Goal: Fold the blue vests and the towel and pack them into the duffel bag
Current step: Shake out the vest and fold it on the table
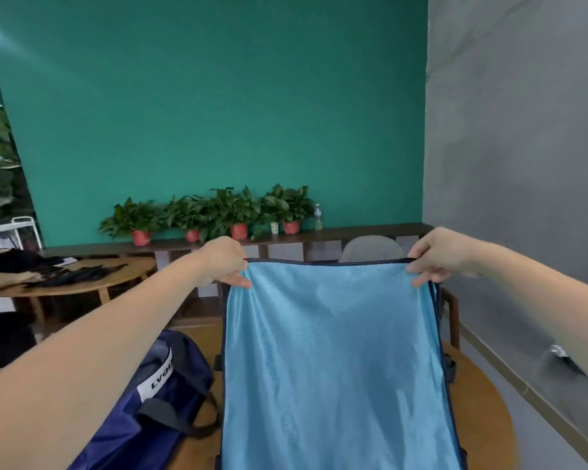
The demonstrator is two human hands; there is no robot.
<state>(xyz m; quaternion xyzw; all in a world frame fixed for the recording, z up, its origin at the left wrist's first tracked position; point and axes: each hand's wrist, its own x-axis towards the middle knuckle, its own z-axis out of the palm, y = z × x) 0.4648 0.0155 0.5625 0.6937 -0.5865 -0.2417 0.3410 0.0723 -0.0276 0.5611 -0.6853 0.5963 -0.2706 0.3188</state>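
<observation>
A light blue mesh vest [333, 361] with dark navy trim hangs in front of me, held up by its top edge. My left hand [226, 261] pinches the upper left corner and my right hand [437, 256] pinches the upper right corner, both arms stretched forward. The cloth drops straight down and hides much of the round wooden table [482, 401] under it. A navy duffel bag [150, 401] with a white label and dark handles lies at the lower left on the table. The towel is not visible.
A second round table [82, 283] at the left carries dark clothing. A low wooden shelf [353, 232] along the green wall holds several potted plants and a bottle. A grey chair [370, 247] stands behind the vest. A grey wall runs along the right.
</observation>
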